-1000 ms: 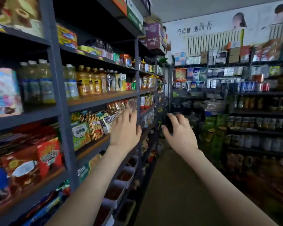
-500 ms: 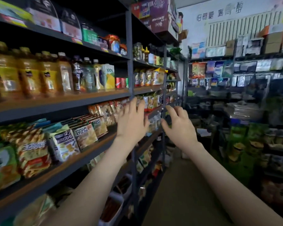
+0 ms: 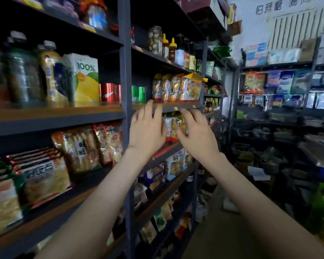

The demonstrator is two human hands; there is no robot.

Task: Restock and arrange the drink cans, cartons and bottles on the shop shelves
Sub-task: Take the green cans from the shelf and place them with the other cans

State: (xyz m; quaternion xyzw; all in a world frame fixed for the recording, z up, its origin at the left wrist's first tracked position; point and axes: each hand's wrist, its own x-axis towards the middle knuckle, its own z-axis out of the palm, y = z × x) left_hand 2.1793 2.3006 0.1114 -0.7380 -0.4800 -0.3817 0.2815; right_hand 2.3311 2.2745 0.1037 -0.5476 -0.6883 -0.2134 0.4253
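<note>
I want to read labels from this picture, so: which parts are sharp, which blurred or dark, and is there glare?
Head view: the juice carton with its 100% print is fairly sharp; the bottles beside it are smeared; the red cans show bright glare streaks; the left hand and right hand look soft; the shelves across the aisle are dim and blurred.

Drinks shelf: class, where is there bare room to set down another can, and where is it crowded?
Bare board runs in front of the red cans, between carton and post, with open height above them. A narrow gap separates green cans from snack bags. Left of the carton, bottles stand packed.
</note>
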